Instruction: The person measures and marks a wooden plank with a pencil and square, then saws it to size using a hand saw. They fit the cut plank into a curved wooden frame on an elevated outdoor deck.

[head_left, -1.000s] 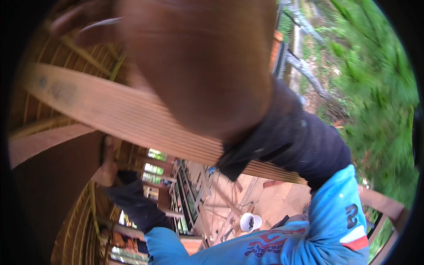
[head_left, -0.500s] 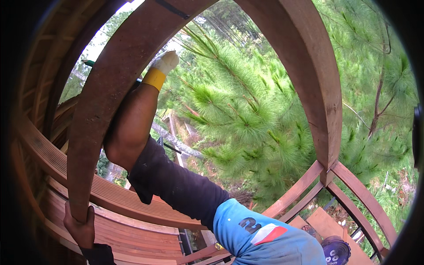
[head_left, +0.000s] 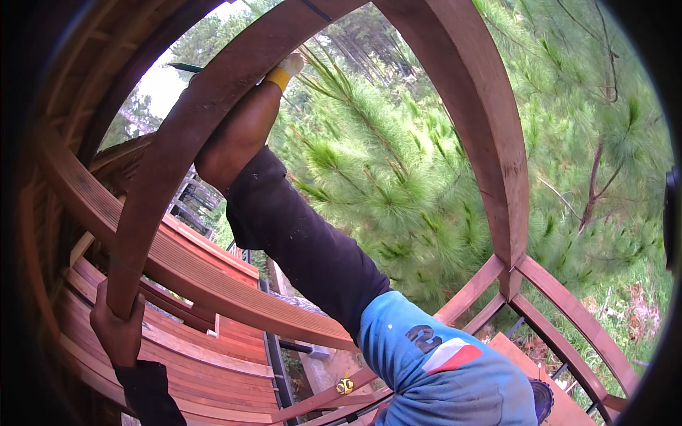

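Note:
My left hand, bare below a dark sleeve, is wrapped around the lower end of a long reddish-brown wooden beam. The beam slants up and away, bending in the fisheye picture. My right arm, in a blue shirt over a dark sleeve, reaches up along its far side. At the end is my right hand in a whitish glove with a yellow cuff. It looks closed beside the beam's upper edge, but its fingers are too small and partly hidden to show what they hold. A thin dark-green pointed thing sticks out behind the beam's other edge.
A grooved timber rail crosses below the beam, over red-brown decking. Another wooden post meets railings at right. A yellow tape measure lies on a rail. A purple round thing shows beside my shirt. Pine branches stand beyond.
My right hand and forearm appear farther up and right. The beam's lower end and my left hand have shifted slightly up and left. My view has also moved, uncovering more decking.

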`<control>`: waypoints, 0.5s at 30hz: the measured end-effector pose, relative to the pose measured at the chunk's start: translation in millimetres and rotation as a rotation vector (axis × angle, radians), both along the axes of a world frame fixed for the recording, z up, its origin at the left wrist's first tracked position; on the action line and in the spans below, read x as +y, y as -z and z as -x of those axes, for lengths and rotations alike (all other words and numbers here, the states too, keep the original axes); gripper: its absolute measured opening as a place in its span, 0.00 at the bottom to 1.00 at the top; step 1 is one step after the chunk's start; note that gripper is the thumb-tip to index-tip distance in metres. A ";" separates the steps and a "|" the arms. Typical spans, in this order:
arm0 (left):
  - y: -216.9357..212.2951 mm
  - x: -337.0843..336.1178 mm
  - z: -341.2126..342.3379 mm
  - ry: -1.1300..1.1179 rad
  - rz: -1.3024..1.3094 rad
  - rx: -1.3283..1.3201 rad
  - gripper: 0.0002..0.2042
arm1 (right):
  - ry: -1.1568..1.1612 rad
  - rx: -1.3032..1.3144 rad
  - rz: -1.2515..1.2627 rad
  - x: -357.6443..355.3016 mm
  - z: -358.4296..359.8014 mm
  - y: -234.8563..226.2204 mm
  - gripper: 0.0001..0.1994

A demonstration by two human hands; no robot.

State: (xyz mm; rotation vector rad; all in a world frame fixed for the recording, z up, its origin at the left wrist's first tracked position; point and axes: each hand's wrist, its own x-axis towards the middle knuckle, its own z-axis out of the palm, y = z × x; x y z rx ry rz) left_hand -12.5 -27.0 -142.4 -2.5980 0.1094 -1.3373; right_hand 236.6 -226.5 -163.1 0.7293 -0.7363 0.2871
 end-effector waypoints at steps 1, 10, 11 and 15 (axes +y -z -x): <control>-0.6 -4.4 -1.8 -0.009 -0.025 -0.006 0.21 | 0.002 0.003 -0.006 -4.2 -2.3 -0.6 0.16; -2.3 -18.2 -11.4 0.046 0.071 0.059 0.20 | -0.008 0.014 -0.051 -20.3 -18.1 -5.4 0.17; -1.7 -19.1 -12.1 0.031 0.050 0.049 0.20 | -0.012 0.017 -0.055 -19.1 -17.7 -6.3 0.17; -2.4 -19.1 -15.6 -0.007 -0.003 0.044 0.20 | -0.017 0.020 -0.071 -19.4 -21.4 -5.0 0.18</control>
